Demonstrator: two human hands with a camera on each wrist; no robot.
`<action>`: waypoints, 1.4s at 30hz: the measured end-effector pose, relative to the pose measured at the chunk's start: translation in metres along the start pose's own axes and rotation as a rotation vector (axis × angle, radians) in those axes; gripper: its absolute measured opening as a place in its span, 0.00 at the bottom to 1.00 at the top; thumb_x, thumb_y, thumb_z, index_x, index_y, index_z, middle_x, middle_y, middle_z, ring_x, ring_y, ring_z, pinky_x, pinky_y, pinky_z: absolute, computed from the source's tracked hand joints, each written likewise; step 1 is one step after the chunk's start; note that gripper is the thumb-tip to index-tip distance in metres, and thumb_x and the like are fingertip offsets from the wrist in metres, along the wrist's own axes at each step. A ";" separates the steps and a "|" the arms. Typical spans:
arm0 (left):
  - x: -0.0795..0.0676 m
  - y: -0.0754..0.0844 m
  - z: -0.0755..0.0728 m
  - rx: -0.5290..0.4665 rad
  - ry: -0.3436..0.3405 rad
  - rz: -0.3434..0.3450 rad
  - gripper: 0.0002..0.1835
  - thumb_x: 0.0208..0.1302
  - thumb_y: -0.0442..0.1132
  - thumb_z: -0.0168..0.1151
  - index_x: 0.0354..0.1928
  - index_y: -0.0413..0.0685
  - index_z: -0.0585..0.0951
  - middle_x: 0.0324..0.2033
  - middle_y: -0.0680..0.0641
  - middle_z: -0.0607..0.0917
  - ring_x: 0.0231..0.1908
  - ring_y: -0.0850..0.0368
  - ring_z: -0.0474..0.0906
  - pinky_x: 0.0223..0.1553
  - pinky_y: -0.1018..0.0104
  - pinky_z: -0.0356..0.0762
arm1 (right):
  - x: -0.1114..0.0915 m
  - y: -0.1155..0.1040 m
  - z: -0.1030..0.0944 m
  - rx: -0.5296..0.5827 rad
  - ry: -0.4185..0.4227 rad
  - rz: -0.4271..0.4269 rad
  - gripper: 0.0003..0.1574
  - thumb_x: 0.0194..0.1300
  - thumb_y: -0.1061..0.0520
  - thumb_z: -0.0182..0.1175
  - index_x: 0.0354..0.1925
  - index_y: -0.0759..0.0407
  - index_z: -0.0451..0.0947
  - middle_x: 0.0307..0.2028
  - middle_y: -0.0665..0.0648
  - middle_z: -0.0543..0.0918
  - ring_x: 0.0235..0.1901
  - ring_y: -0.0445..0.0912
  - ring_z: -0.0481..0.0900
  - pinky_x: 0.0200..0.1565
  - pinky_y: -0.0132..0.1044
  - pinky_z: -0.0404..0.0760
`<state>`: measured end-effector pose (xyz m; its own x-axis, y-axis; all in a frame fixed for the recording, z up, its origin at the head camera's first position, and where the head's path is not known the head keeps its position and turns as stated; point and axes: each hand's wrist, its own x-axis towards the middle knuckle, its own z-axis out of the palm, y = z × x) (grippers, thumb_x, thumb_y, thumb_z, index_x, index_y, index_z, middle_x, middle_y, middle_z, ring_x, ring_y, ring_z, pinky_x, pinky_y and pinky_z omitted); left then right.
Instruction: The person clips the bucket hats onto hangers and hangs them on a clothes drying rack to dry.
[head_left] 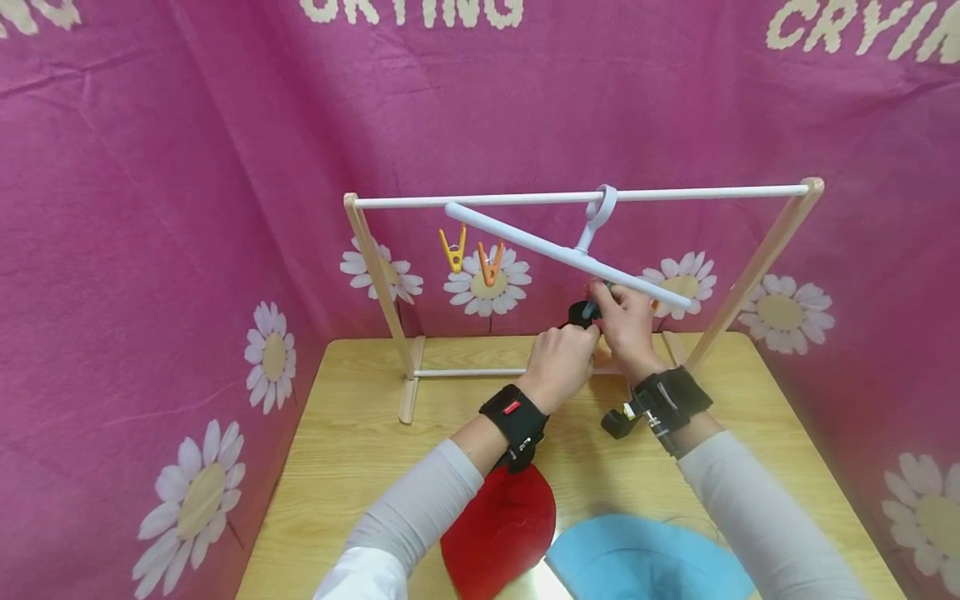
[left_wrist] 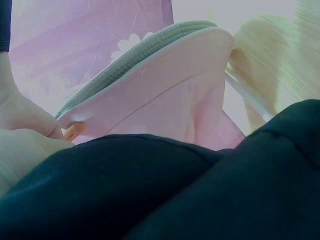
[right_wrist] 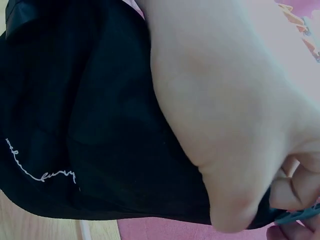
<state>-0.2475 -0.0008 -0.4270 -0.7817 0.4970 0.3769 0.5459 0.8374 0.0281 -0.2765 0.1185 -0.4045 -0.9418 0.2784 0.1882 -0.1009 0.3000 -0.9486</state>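
Note:
A black hat (right_wrist: 110, 130) with white script is gripped at its edge by my left hand (head_left: 562, 362); in the head view only a small dark part (head_left: 580, 313) shows between the hands. Close beside it, just below the hanger bar, my right hand (head_left: 626, 325) pinches a blue-green clothespin (right_wrist: 299, 215) at the hat's edge. The white hanger (head_left: 525, 238) hangs tilted from the rack's top rod. From its left side hang a yellow clothespin (head_left: 453, 250) and an orange one (head_left: 491, 265). In the left wrist view, an orange clothespin (left_wrist: 75, 131) sits on the edge of a pink hat (left_wrist: 160, 95).
The wooden rack (head_left: 381, 283) with white rods (head_left: 465, 201) stands at the back of the table (head_left: 352, 475). A red hat (head_left: 498, 533) and a light blue hat (head_left: 648, 558) lie near the front. Pink cloth (head_left: 187, 167) with daisies surrounds the table.

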 end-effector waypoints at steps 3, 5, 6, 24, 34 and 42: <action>0.000 0.001 0.001 0.002 -0.002 -0.007 0.05 0.71 0.40 0.66 0.44 0.50 0.85 0.31 0.52 0.89 0.26 0.55 0.85 0.25 0.63 0.81 | -0.001 0.001 0.001 -0.014 0.010 0.006 0.27 0.77 0.45 0.62 0.42 0.71 0.88 0.45 0.64 0.89 0.37 0.36 0.72 0.34 0.28 0.69; 0.000 0.002 0.000 -0.002 -0.001 -0.013 0.05 0.70 0.40 0.66 0.44 0.50 0.85 0.31 0.52 0.89 0.26 0.55 0.85 0.24 0.63 0.81 | -0.001 0.002 0.001 -0.019 0.020 0.013 0.28 0.76 0.45 0.63 0.40 0.71 0.88 0.41 0.59 0.90 0.36 0.37 0.72 0.34 0.28 0.69; 0.000 0.002 0.000 -0.007 0.000 -0.015 0.04 0.70 0.39 0.66 0.43 0.50 0.85 0.30 0.51 0.89 0.26 0.55 0.85 0.24 0.63 0.80 | -0.001 0.003 0.002 -0.020 0.027 0.015 0.28 0.76 0.45 0.63 0.39 0.71 0.88 0.38 0.56 0.89 0.36 0.37 0.71 0.34 0.28 0.69; -0.001 -0.001 0.007 -0.082 0.170 0.073 0.04 0.71 0.35 0.62 0.36 0.48 0.82 0.22 0.54 0.80 0.21 0.59 0.80 0.21 0.69 0.70 | 0.002 0.006 -0.001 0.069 -0.032 0.030 0.30 0.74 0.44 0.66 0.25 0.67 0.76 0.25 0.45 0.78 0.31 0.38 0.68 0.28 0.27 0.67; -0.004 -0.006 0.006 -0.122 0.194 0.096 0.07 0.74 0.36 0.60 0.36 0.47 0.84 0.21 0.55 0.76 0.20 0.62 0.74 0.21 0.71 0.64 | 0.000 0.007 -0.005 0.270 -0.079 0.110 0.28 0.70 0.48 0.71 0.33 0.74 0.78 0.32 0.46 0.79 0.40 0.39 0.73 0.64 0.48 0.77; -0.004 -0.008 0.005 -0.162 0.184 0.056 0.09 0.76 0.39 0.61 0.34 0.48 0.83 0.20 0.55 0.75 0.19 0.62 0.73 0.21 0.71 0.64 | 0.002 0.009 -0.007 0.272 -0.091 0.124 0.24 0.71 0.48 0.70 0.40 0.71 0.81 0.26 0.43 0.82 0.34 0.36 0.77 0.44 0.30 0.80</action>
<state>-0.2501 -0.0089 -0.4333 -0.6892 0.4793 0.5434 0.6395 0.7549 0.1454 -0.2769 0.1280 -0.4105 -0.9758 0.2114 0.0551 -0.0541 0.0103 -0.9985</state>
